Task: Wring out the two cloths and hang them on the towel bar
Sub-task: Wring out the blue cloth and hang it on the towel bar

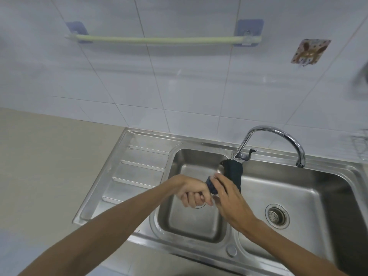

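Observation:
A dark blue cloth (pixel 234 172) is bunched and twisted between both hands above the small left basin of the steel sink (pixel 139 172). My left hand (pixel 193 193) is fisted around its lower end. My right hand (pixel 229 198) grips the part just beside it, and the cloth's loose end sticks up toward the tap base. A pale green towel bar (pixel 159 39) hangs bare on the tiled wall above, held by two blue stick-on pads. I see only one cloth.
A chrome swan-neck tap (pixel 278 134) arches over the right basin, which has a round drain strainer (pixel 277 215). A beige counter (pixel 49 156) lies to the left. A patterned adhesive hook (pixel 309 51) is on the wall at right, and a wire rack (pixel 360 144) shows at the right edge.

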